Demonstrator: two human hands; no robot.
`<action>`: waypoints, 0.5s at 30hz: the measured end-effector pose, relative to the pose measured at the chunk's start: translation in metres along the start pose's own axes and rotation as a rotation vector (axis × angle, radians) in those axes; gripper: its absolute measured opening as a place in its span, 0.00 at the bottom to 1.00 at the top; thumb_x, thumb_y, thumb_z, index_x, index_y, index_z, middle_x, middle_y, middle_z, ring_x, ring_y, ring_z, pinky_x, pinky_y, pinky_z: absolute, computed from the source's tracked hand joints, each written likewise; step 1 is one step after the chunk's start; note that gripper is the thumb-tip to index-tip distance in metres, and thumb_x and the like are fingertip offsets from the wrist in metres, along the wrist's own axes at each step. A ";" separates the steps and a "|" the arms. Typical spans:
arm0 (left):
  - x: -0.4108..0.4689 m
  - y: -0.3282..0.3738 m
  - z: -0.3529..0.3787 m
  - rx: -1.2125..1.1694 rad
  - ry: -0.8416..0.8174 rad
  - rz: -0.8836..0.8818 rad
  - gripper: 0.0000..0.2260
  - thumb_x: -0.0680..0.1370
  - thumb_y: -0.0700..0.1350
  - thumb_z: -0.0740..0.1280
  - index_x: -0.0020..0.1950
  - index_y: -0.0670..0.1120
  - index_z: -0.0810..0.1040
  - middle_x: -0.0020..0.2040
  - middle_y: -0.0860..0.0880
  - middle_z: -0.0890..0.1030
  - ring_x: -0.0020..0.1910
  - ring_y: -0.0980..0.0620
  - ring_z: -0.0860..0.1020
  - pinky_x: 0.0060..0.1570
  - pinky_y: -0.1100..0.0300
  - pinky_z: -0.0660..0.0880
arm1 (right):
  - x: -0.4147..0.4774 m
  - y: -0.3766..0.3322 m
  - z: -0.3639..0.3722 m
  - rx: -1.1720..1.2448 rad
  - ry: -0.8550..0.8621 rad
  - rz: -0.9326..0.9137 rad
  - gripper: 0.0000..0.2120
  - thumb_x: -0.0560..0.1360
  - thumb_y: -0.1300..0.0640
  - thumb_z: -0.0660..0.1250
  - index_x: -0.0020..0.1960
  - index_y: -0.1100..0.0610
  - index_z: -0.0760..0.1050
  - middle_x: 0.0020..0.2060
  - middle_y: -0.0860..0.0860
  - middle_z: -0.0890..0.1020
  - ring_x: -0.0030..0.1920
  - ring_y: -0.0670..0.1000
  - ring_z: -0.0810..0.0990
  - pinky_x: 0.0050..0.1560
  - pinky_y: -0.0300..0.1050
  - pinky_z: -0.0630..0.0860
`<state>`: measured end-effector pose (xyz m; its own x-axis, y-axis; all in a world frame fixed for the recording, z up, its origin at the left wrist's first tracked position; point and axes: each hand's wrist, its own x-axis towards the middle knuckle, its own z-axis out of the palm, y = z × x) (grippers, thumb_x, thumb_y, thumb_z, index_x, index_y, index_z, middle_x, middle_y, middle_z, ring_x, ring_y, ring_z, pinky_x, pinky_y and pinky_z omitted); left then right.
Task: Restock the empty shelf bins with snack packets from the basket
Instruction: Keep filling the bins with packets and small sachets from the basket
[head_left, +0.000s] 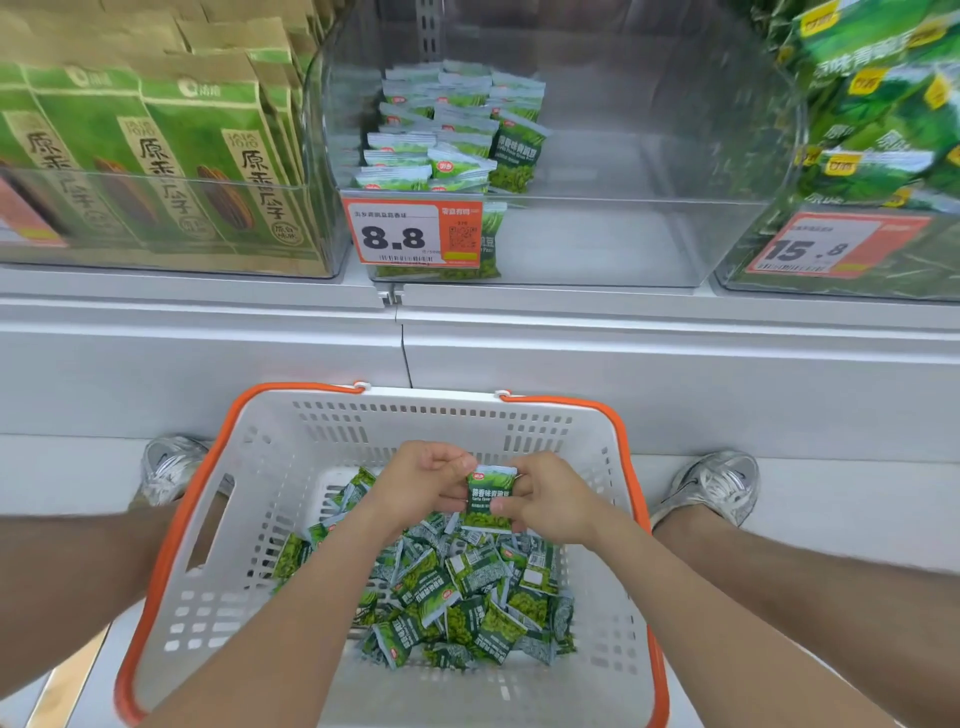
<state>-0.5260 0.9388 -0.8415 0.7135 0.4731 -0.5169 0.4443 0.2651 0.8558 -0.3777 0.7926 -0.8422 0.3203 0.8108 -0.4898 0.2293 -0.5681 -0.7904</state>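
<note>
Person stands over a white shopping basket (415, 426) with an orange rim, set on the floor against the shelf base, one silver shoe (171, 462) at either side. Left hand (421, 483) and right hand (550, 499) meet above the basket's far half. Both pinch one green pea packet (491, 499), fingers curled on its left and right edges. It is held upright, printed face up toward the camera, probably to square it before shelving. Whether more packets sit stacked behind it cannot be told. Loose packets (467, 592) lie jumbled across the basket floor, thickest toward the right wall, with bare floor along the near edge. The target looks to be the clear acrylic bin (597, 244) directly above, marked by the 8.8 price tag (400, 234) at its front left corner. Its shelved packets (441, 130) stand in neat rows against the left wall only; the middle and right of the bin are bare. That gives open room to work rightward from the rows. The front wall is low and the top open, so a lift straight up and over the shelf ledge (623, 312) looks unobstructed. Neighbours press close: sunflower seed bags (156, 156) left, larger green bags (872, 130) right. Task judged early, with much stock left in the basket.
</note>
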 end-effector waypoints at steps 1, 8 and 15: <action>-0.001 0.003 0.000 0.001 0.016 0.009 0.09 0.82 0.45 0.71 0.56 0.40 0.85 0.47 0.39 0.87 0.47 0.42 0.87 0.48 0.52 0.85 | -0.001 -0.003 0.000 0.000 0.008 -0.009 0.11 0.77 0.61 0.75 0.58 0.60 0.79 0.40 0.62 0.85 0.37 0.56 0.85 0.46 0.62 0.84; -0.021 0.081 0.010 0.002 0.238 0.390 0.06 0.83 0.45 0.71 0.50 0.44 0.85 0.41 0.46 0.87 0.39 0.50 0.83 0.42 0.50 0.83 | -0.017 -0.065 -0.014 0.076 0.411 -0.288 0.07 0.75 0.48 0.72 0.52 0.48 0.80 0.38 0.57 0.83 0.37 0.57 0.82 0.41 0.62 0.80; -0.066 0.192 0.017 0.311 0.683 1.073 0.09 0.84 0.42 0.63 0.50 0.47 0.82 0.42 0.53 0.84 0.41 0.51 0.83 0.41 0.49 0.79 | -0.057 -0.175 -0.062 0.076 1.013 -0.717 0.06 0.74 0.56 0.69 0.51 0.52 0.79 0.34 0.47 0.82 0.34 0.50 0.81 0.38 0.51 0.78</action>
<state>-0.4786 0.9437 -0.6431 0.4123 0.6782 0.6084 0.0012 -0.6682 0.7440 -0.3796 0.8366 -0.6534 0.7176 0.4416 0.5385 0.6023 -0.0053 -0.7983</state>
